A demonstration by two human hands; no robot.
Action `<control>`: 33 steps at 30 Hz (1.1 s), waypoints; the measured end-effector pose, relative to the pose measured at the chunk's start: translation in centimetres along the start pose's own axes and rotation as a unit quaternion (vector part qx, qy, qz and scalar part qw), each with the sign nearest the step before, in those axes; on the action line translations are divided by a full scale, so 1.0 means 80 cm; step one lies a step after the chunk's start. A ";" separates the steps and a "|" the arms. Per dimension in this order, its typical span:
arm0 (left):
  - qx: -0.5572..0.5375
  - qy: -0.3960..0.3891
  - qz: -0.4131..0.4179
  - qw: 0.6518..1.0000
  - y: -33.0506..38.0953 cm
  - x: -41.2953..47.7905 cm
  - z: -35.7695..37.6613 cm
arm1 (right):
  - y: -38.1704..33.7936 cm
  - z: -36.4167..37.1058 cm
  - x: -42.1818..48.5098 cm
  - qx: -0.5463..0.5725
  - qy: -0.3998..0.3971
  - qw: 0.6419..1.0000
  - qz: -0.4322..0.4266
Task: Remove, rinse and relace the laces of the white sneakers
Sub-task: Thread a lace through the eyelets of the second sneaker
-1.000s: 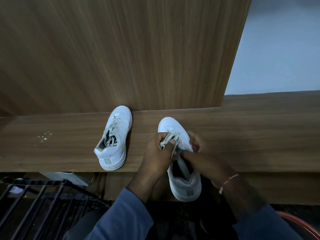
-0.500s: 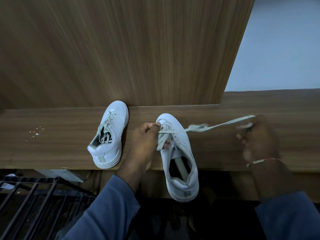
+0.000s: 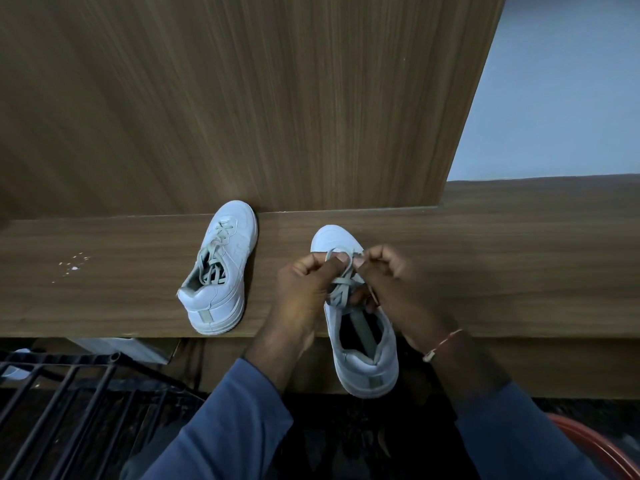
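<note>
Two white sneakers stand on a wooden ledge (image 3: 104, 282), toes toward the wooden panel behind. The left sneaker (image 3: 221, 271) is laced with a grey lace (image 3: 214, 265) and stands untouched. The right sneaker (image 3: 360, 341) overhangs the ledge's front edge with its heel. My left hand (image 3: 308, 289) and my right hand (image 3: 394, 285) meet over its front eyelets, each pinching the grey lace (image 3: 341, 289) there. The lace crosses in a few rows below my fingers. The shoe's tongue and opening show behind my hands.
A tall wooden panel (image 3: 242, 98) rises behind the ledge, with a pale wall (image 3: 561, 81) to its right. A black metal rack (image 3: 69, 410) sits low left, beside a white object (image 3: 117, 344) under the ledge. An orange rim (image 3: 602, 448) shows at the bottom right.
Half a second ago my right hand was out to the right, pulling the lace taut. It has come back to the sneaker's front, and both hands pinch the lace there.
</note>
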State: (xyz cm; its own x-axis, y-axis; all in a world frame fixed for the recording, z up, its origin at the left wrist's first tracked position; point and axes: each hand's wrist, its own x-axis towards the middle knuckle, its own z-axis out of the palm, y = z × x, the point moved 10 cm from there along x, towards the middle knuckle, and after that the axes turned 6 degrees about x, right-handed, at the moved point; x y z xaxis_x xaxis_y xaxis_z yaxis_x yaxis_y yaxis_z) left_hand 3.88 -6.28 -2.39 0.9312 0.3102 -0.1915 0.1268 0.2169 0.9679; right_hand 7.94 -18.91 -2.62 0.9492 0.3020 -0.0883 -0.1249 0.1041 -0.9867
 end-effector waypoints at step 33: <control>0.020 -0.017 0.134 0.991 0.023 -0.007 -0.009 | -0.003 0.013 0.006 -0.347 -0.111 0.927 -0.085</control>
State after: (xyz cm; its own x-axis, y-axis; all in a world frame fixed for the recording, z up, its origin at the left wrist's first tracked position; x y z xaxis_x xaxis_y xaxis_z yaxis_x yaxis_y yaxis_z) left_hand 3.37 -5.39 -0.66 0.9439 0.3210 0.0773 -0.1131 0.0944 0.9891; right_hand 8.11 -17.77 -2.27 0.8458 0.5327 0.0309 0.3103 -0.4439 -0.8406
